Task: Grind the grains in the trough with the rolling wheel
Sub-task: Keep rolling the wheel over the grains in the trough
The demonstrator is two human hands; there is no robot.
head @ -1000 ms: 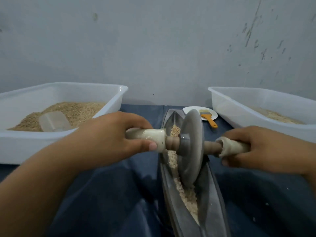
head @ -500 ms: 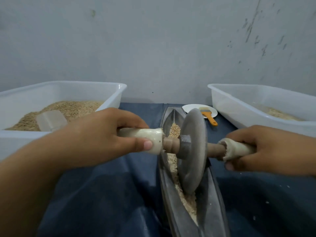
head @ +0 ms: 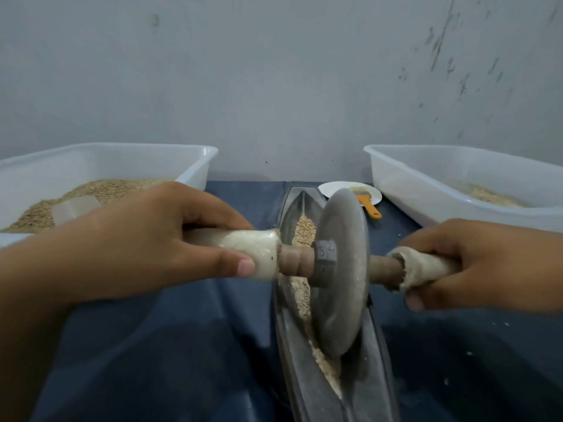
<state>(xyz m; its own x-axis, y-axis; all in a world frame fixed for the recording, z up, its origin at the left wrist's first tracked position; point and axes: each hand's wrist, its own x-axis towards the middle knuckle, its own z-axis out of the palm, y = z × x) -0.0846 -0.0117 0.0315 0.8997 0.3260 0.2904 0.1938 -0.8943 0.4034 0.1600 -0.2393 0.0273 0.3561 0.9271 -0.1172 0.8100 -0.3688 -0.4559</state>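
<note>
A grey metal rolling wheel (head: 339,269) stands on edge in the long narrow metal trough (head: 370,379), which runs away from me across a blue cloth. Pale grains (head: 304,233) lie in the trough's groove beyond and in front of the wheel, partly crushed near its base. A wooden axle passes through the wheel, with cloth-wrapped handles at both ends. My left hand (head: 146,242) grips the left handle (head: 256,251), thumb along its front. My right hand (head: 475,266) grips the right handle (head: 423,266).
A white plastic tub (head: 182,159) with grain and a clear scoop (head: 74,208) stands at the left. Another white tub (head: 411,181) holding some grain stands at the right. Behind the trough a small white plate (head: 338,190) carries an orange-handled brush (head: 367,204). A grey wall closes the back.
The wheel has rolled a little toward me along the trough, and both hands have come back with the handles.
</note>
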